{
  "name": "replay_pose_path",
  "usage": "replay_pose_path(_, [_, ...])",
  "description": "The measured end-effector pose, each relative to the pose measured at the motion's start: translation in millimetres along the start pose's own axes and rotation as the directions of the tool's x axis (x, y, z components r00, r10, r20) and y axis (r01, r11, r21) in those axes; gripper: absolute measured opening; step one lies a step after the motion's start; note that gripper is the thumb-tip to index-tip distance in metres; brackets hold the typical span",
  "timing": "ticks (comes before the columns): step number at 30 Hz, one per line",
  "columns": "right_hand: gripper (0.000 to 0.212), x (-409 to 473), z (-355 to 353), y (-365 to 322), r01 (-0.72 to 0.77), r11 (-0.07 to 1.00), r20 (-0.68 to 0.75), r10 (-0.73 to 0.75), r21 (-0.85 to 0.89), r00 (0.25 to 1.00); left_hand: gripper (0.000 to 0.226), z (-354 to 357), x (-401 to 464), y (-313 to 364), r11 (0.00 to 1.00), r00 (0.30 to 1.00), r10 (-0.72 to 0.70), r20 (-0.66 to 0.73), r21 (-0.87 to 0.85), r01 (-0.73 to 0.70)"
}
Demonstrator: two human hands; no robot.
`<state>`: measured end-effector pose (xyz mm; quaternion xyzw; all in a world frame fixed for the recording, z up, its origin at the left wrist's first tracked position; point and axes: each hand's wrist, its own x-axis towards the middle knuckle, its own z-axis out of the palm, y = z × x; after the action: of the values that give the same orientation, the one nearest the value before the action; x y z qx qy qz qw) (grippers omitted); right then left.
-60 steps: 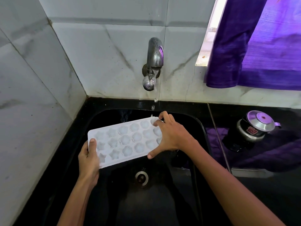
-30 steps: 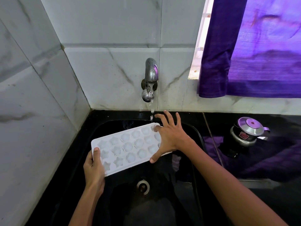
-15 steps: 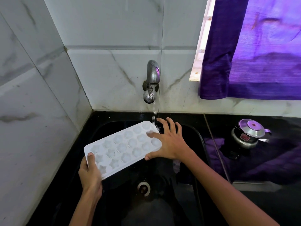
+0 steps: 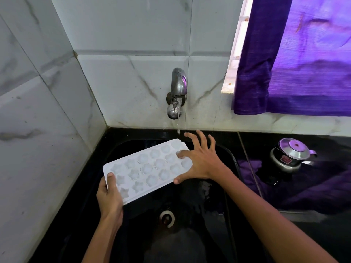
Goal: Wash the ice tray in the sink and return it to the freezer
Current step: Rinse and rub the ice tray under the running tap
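Rinsing a white ice tray [image 4: 147,168], a person holds it tilted over a black sink [image 4: 230,160], its far corner under a thin stream from the tap [image 4: 177,93]. The left hand [image 4: 109,196] grips the near end, thumb on top. The right hand [image 4: 199,160] lies on the far end, fingers spread and straight. Sweeping every mould under the water would likely wash it best.

— Where's the ice tray [image 4: 146,168]?
— Over the sink [image 4: 230,160], below the tap [image 4: 176,93] on the back wall. The left hand [image 4: 110,198] is at its near-left corner, the right hand [image 4: 201,160] on its far-right end.
— And to the right?
— A kettle [image 4: 290,154] on the counter [image 4: 322,234], below the curtain [image 4: 296,59].
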<state>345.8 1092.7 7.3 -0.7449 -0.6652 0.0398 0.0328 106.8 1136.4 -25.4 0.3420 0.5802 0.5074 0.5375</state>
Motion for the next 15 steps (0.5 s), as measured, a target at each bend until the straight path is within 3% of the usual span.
replay_pose_path(5, [0.103,-0.3,0.1,-1.0,-0.011,0.994,-0.080,0.003,-0.104,0.997,0.032,-0.5,-0.1,-2.1,1.000,1.000,-0.006,-0.005,0.000,0.006])
replay_pose_path(15, [0.104,1.2,-0.1,-3.9,0.014,0.992,-0.010,-0.016,-0.122,1.000,0.027,-0.9,-5.9,1.4,1.000,1.000,0.012,-0.007,0.007,-0.012])
